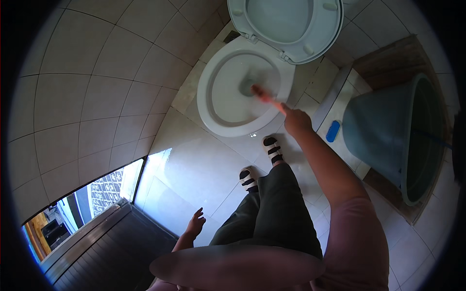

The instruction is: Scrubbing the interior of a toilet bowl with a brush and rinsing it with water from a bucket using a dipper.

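Note:
My right hand (298, 122) grips the handle of a reddish-orange toilet brush (267, 98). Its head is blurred and reaches inside the bowl of a white toilet (207, 91), close to the drain hole. The seat and lid (320, 32) are tilted up at the back of the toilet. My left hand (197, 222) hangs near my left thigh, over the tiled floor, fingers partly spread and holding nothing.
To the right a large grey-green plastic tub (375, 123) stands on a raised ledge. A blue scrubbing brush (332, 131) lies beside it. The tiled floor (182, 174) looks wet and shiny. At lower left a dark door (120, 251) stands by an open doorway.

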The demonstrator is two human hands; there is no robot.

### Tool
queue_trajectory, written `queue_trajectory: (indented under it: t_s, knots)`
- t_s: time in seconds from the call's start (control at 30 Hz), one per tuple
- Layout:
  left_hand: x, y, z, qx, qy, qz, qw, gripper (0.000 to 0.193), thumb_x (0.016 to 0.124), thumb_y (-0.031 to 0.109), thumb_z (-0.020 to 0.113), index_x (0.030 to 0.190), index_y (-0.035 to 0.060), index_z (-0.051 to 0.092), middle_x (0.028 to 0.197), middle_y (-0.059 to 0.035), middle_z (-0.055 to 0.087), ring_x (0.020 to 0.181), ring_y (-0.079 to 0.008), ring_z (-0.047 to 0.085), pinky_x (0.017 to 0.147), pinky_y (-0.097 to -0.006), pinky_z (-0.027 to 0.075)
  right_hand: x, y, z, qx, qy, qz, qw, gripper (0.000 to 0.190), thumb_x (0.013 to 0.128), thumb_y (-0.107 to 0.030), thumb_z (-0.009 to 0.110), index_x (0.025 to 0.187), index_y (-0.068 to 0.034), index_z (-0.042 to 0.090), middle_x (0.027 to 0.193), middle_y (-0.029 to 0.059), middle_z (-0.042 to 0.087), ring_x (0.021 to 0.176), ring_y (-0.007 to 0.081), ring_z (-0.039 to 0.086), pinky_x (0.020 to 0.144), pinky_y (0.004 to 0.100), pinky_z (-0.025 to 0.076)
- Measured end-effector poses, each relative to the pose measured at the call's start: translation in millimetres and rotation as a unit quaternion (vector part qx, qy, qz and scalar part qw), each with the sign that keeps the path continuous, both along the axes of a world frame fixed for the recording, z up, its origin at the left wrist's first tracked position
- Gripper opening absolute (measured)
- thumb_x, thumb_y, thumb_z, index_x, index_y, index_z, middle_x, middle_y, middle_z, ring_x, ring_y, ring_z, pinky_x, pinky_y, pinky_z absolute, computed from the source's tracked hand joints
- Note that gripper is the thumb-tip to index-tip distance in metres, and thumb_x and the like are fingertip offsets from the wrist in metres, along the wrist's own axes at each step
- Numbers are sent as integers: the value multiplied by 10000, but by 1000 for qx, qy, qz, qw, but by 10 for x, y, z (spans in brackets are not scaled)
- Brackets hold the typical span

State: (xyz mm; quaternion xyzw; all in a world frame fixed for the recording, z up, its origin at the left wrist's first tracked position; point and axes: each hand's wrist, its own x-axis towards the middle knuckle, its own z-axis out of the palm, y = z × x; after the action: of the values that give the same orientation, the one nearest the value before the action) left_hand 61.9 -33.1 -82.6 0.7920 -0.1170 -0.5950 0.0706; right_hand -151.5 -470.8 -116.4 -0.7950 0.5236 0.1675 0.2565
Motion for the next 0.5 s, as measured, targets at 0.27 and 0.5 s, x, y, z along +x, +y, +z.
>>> queue_trajectory:
  t_s: [0.27,0.5]
  knots:
    - [-50,87,-37,17,5,28,999,500,802,106,467,1261,121,267,1187,-146,413,1042,-237,444,871,-313,352,304,240,365,105,-52,85,989,348,715,-89,421,1058,-95,481,860,152,577,806,292,562,699,386,452]
    - [-61,-49,-104,23,13,21,999,538,789,85,479,1269,101,237,1223,-184,357,1046,-261,444,874,-332,362,48,-486,124,-9,10,45,999,366,734,-88,405,1048,-246,508,860,112,577,822,266,553,704,368,446]
